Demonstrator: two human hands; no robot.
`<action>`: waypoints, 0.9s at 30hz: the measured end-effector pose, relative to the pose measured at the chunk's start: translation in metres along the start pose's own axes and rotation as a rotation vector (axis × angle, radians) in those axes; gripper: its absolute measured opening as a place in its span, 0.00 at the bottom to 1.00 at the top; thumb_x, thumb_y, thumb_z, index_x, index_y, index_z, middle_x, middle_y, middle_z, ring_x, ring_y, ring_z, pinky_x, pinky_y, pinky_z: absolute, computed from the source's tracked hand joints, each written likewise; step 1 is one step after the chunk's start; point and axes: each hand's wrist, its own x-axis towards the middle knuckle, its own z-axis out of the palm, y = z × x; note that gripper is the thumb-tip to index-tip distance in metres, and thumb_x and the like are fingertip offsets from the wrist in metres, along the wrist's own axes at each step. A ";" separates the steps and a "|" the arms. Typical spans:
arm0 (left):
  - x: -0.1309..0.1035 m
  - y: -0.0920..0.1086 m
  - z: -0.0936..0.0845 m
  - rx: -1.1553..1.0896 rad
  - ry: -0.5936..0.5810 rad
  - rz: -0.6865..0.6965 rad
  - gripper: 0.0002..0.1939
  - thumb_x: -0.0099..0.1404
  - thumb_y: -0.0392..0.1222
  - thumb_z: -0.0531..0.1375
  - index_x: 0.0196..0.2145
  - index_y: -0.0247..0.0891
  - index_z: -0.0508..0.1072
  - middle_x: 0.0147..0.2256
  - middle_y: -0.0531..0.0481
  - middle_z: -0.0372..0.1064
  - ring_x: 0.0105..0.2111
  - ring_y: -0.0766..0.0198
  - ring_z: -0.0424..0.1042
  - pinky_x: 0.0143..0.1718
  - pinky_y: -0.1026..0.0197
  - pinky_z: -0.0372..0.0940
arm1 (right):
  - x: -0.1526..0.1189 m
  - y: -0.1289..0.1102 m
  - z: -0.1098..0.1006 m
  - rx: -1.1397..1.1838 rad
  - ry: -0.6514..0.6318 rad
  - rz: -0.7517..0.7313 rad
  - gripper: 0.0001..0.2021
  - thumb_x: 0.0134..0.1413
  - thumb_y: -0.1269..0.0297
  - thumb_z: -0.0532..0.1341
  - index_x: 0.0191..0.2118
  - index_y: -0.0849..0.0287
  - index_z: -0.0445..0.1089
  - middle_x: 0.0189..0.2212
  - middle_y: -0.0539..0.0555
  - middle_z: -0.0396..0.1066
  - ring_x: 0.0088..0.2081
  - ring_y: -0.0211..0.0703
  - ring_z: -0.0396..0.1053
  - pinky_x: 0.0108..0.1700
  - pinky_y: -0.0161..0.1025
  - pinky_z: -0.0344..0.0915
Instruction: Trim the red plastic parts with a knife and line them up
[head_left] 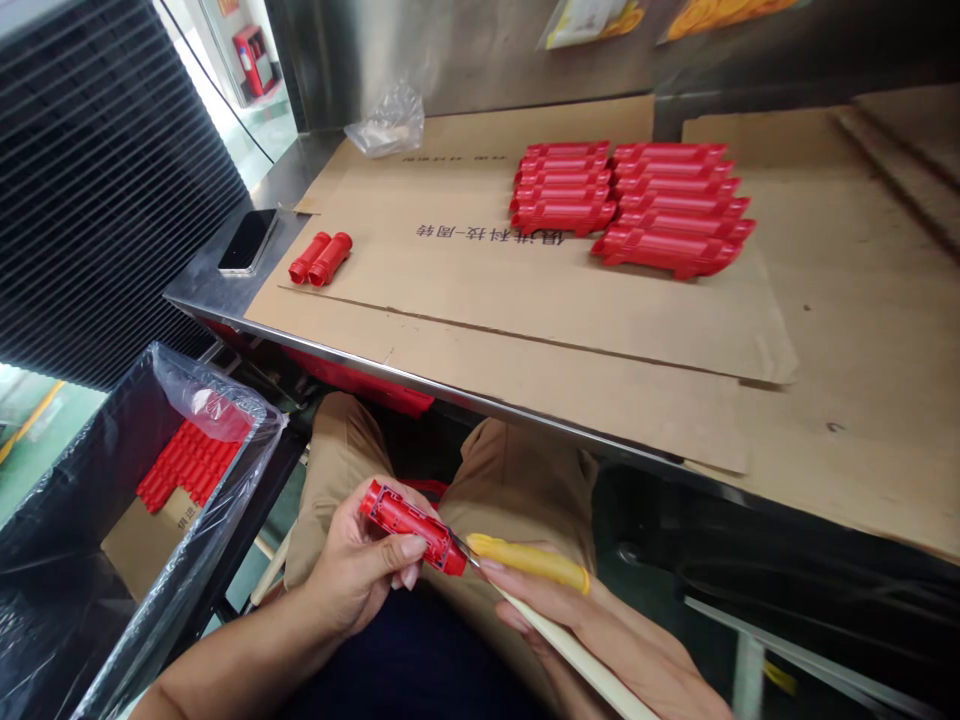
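My left hand (367,550) is closed around a red plastic tube-shaped part (412,525) with dark-edged openings along its side, held tilted above my lap. From the right, my right hand (577,620) grips a knife (555,640) with a long cream handle and a thin metal blade. The blade's tip meets the lower right end of the red part; whether it cuts in cannot be seen. A yellow finger cot (529,560) covers one finger of my right hand.
On the bench's cardboard (465,280) lie two short red tubes (321,259) and several longer red parts (667,250) in two stacks. A phone (248,241) and plastic bag (388,122) lie near the left end. A film-lined bin (225,510) at left holds red parts (193,464).
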 end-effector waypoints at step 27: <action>-0.007 -0.008 -0.007 0.357 -0.017 0.218 0.30 0.60 0.44 0.73 0.56 0.46 0.65 0.30 0.57 0.74 0.21 0.73 0.71 0.22 0.73 0.68 | 0.020 0.003 0.004 0.617 0.070 0.568 0.08 0.63 0.55 0.66 0.36 0.52 0.79 0.25 0.50 0.77 0.27 0.35 0.75 0.34 0.26 0.74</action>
